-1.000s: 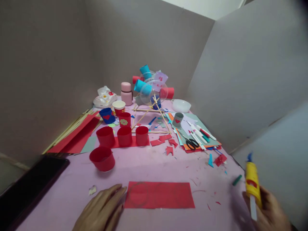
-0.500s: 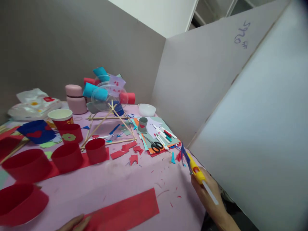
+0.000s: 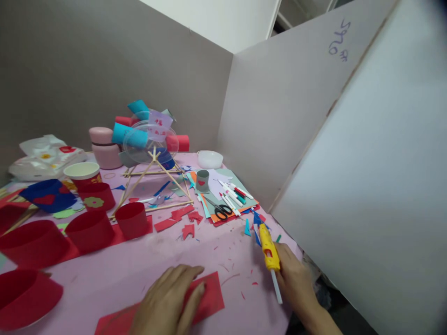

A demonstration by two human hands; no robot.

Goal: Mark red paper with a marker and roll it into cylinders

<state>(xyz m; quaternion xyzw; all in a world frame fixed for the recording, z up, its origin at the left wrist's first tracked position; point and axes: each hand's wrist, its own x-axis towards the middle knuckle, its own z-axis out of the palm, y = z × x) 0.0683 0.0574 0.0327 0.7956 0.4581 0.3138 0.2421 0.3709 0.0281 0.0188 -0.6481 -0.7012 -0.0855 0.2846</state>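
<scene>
My right hand [image 3: 295,277] is wrapped round a yellow hot glue gun [image 3: 268,251] at the table's right edge. A white glue stick [image 3: 276,286] pokes out of its back end, and its nozzle end points away from me among blue paper scraps. At the front, my left hand [image 3: 167,298] rests over a flat red strip [image 3: 213,293], fingers stretched and thumb apart. The hand covers the strip's middle. To its left stand several red paper rings; one small red ring [image 3: 132,219] sits on another red strip.
Black-handled scissors [image 3: 223,211] and several markers [image 3: 237,193] lie on stacked coloured paper at the right. Farther back stands a stick frame [image 3: 153,158] with a plastic wheel [image 3: 150,142]. A pink flask [image 3: 104,148] is behind it. White partition walls [image 3: 296,93] border the table.
My left hand has come farther into view, moving right over the red strip. My right hand has turned the glue gun more upright in view and shifted it slightly left. The view has shifted slightly.
</scene>
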